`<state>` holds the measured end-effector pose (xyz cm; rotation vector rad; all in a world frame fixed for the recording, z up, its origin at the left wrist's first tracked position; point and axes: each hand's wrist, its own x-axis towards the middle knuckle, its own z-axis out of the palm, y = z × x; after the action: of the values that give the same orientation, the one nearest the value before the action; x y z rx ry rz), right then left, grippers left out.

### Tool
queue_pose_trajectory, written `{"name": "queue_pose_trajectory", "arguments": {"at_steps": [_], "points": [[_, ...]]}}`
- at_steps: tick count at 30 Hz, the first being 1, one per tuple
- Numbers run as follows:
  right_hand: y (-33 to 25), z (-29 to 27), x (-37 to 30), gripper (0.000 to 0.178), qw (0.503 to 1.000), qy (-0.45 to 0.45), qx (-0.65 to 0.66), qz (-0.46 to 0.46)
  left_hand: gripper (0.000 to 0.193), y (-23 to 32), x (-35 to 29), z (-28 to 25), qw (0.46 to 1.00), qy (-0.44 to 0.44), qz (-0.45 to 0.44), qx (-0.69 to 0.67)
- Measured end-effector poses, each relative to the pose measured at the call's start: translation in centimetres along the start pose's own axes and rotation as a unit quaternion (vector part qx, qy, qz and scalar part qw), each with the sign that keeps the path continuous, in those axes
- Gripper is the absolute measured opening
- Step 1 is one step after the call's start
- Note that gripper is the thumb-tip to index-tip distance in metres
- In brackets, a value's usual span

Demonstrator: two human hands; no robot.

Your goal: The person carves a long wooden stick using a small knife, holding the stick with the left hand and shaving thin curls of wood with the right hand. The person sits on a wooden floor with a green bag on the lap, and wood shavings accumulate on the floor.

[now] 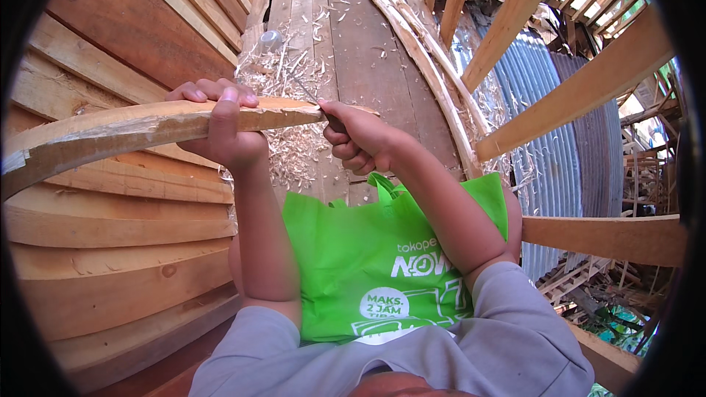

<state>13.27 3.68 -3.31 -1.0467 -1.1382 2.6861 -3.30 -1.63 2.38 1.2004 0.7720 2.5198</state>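
Because the curved length of wood (pixel 118 132) is long and reaches out past the left rim of the head view, the left hand (pixel 228 121) grips it nearer its tapered end, probably to steady it there. The wood lies crosswise before the person, above the lap; the thumb bears on the near side while the fingers fold over the far edge, so this grip is firmly closed on it. The right hand (pixel 364 136) is curled tight as well, around what looks like a thin-bladed knife (pixel 305 90), whose handle the fist hides. The blade slants up and away across the wood near the tip; whether its edge touches, I cannot tell. Curled shavings (pixel 301 158) litter the floorboards (pixel 371 81) beyond, near a small clear cup (pixel 271 40), and two long pale poles (pixel 434 77) lie to the right, perhaps set aside to keep the space in front free.

Across the lap spreads a bright green bag (pixel 323 250), likely serving as an apron over the grey shirt (pixel 434 364). It is the only thing with readable print: bold white lettering, a round white badge and a white line drawing.
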Motion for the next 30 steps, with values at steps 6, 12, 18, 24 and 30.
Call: {"name": "queue_pose_trajectory", "arguments": {"at_steps": [6, 12, 18, 24, 30], "points": [[0.2, 0.2, 0.3, 0.060, 0.995, 0.071, -0.054, -0.036, 0.031, 0.0, 0.0, 0.2, 1.000, 0.011, -0.011, 0.024], [0.4, 2.2, 0.2, 0.058, 0.938, 0.241, -0.225, -0.104, 0.030, 0.2, -0.2, 0.7, 0.999, 0.014, -0.011, 0.048], [-0.2, 0.6, -0.5, 0.063, 0.995, 0.075, -0.060, -0.016, 0.030, 0.2, -0.3, 0.7, 0.999, -0.002, -0.014, 0.042], [-0.4, -0.2, -0.7, 0.065, 0.999, -0.044, 0.001, -0.012, 0.030, 0.0, -0.3, 0.8, 0.999, -0.004, -0.016, 0.042], [-0.3, 0.8, -0.1, 0.061, 0.961, 0.185, -0.192, -0.077, 0.030, 0.0, -0.3, 0.6, 0.999, -0.012, -0.009, 0.046]]}}
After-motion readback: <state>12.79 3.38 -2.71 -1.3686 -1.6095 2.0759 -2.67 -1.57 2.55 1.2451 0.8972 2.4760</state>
